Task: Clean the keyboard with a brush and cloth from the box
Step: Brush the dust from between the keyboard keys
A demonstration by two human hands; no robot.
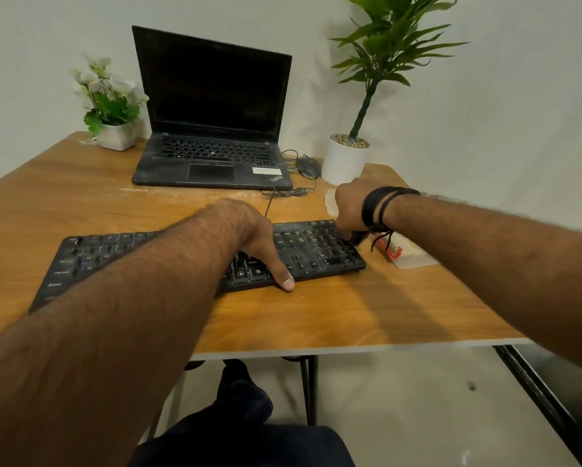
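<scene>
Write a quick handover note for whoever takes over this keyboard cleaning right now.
Left hand: lies flat on the middle of the keyboard, thumb over the front edge, steadying it.
Right hand: closed in a grip over the number pad; something dark, likely the brush, shows under it.
Box: on the table right of the keyboard, partly hidden by the arm.
Cloth: not clearly visible.
Done: brushing under way; the keys look dusty.
Left: finish brushing, then wipe with the cloth.

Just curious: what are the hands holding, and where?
The right hand is fisted over a brush, only its dark tip showing. The left hand holds nothing; it presses on the keyboard.
</scene>
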